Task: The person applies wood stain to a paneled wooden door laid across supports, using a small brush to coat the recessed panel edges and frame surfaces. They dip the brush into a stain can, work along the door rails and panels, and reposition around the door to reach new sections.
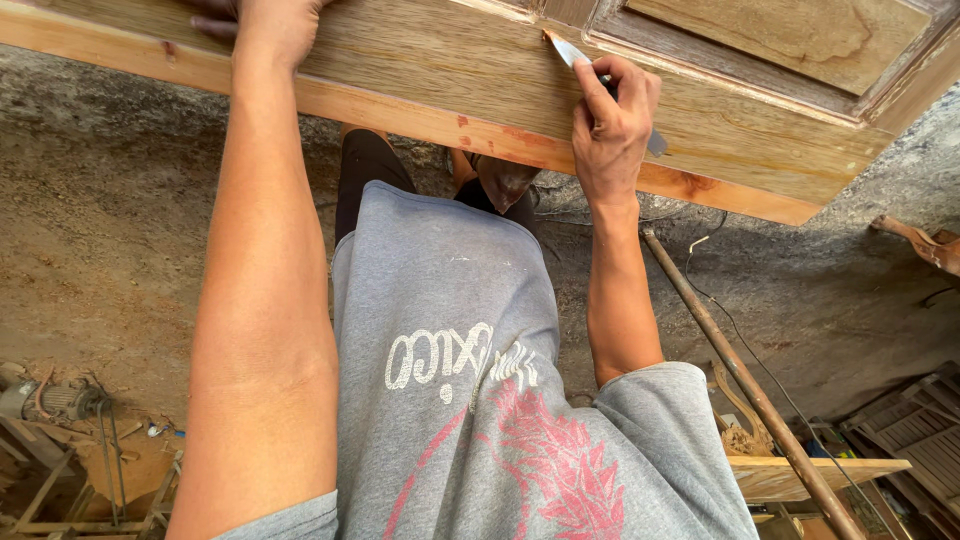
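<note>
Across the far side of the view runs a wooden door panel [470,75], lying flat and slanting from upper left down to the right, with a recessed moulded frame at its far right corner. On its near rail, right of centre, the person's right hand [612,120] is clenched around a slim metal blade [570,52]; the fingers wrap the handle, the pale blade sticks out up and to the left, and its tip meets the wood at the edge of the recessed moulding. A short grey end of the tool shows below the hand on its right side.

At the far left, the left hand [268,25] rests palm down on the panel's top face, fingers laid flat and partly cut off by the frame edge, gripping nothing that can be seen. Both forearms reach up from the near edge.

Between the arms hangs the person's grey printed T-shirt [470,400], with dark shorts beyond it. Underneath is a dusty earth floor [100,250]. A rusty metal rod [740,375] slants across the ground on the right, near a pale wooden board [810,475]. Near left lies a small motor [45,400] amid scrap.
</note>
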